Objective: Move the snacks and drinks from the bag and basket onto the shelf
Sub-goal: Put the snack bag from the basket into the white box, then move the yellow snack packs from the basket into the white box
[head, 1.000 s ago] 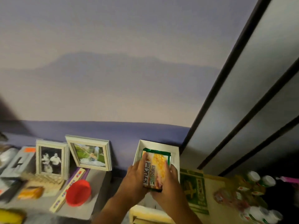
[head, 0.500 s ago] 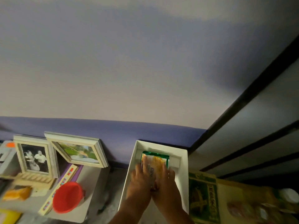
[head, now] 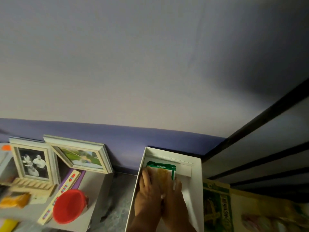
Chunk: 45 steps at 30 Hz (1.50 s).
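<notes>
At about eight o'clock in the view a small grey table (head: 93,195) carries several things. Farthest left on it stands a black-and-white photo frame (head: 32,162), upright. Just beside it toward three o'clock a second photo frame (head: 80,155) with a green scene is tilted and leans back toward the purple wall band (head: 150,136). Below the frames, at seven o'clock, lie an orange packet (head: 15,200), a long wooden strip (head: 60,196) with coloured marks, and a red bowl (head: 69,206) resting on its side, touching the strip.

At six o'clock is a white shelf box (head: 197,178), open at the top. Inside it, near its far end, sits the snack packet (head: 163,171), green-edged with a yellow picture. The left hand (head: 147,196) lies flat against the packet's left side, fingers fairly straight and pressing. The right hand (head: 173,196) covers the packet's near right part; whether its fingers curl round the packet or only press on it I cannot tell.

At four o'clock, just beside the box, lies a yellow and green bag (head: 217,208), blurred.
</notes>
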Available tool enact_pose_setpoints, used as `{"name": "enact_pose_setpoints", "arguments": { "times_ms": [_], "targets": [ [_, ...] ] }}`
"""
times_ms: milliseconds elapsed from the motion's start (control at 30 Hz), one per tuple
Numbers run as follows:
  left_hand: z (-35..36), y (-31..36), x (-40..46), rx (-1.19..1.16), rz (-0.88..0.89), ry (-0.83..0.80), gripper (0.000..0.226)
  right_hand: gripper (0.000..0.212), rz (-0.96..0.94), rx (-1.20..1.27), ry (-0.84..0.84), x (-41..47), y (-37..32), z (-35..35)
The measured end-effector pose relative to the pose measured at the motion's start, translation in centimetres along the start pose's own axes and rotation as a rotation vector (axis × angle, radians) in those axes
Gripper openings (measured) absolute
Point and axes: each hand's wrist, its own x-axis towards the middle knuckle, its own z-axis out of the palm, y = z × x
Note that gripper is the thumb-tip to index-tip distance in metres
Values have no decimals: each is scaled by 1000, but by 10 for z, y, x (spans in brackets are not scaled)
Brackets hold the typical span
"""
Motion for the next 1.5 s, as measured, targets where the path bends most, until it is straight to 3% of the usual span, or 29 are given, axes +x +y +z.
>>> {"name": "enact_pose_setpoints", "arguments": {
  "times_ms": [67,200,333,533,667,967,1233,1500],
  "targets": [
    [-12,3,-11,27,53,31,95,100,0,-66,-81,-11,-2,-19],
    [-54,4,-31,112,187,116,64,87,37,-158,-18,-40,-20,-57],
    [-125,-16,-55,17,190,350,28,79,-15,-156,92,-74,-48,-90],
    [-236,-95,-127,-277,122,814,35,74,-215,-185,159,-144,-119,-127],
    [-284,-167,-210,-417,-14,918,53,78,-386,-173,183,-206,-160,-124],
    [-266,-304,-396,-57,-51,715,88,79,-648,-150,160,-351,-230,-88],
    [-227,-453,-546,-31,-99,652,81,81,-700,-175,37,-456,-307,20],
    [-242,-611,-647,-32,-79,586,89,77,-699,-160,94,-568,-400,146]
  ]
}}
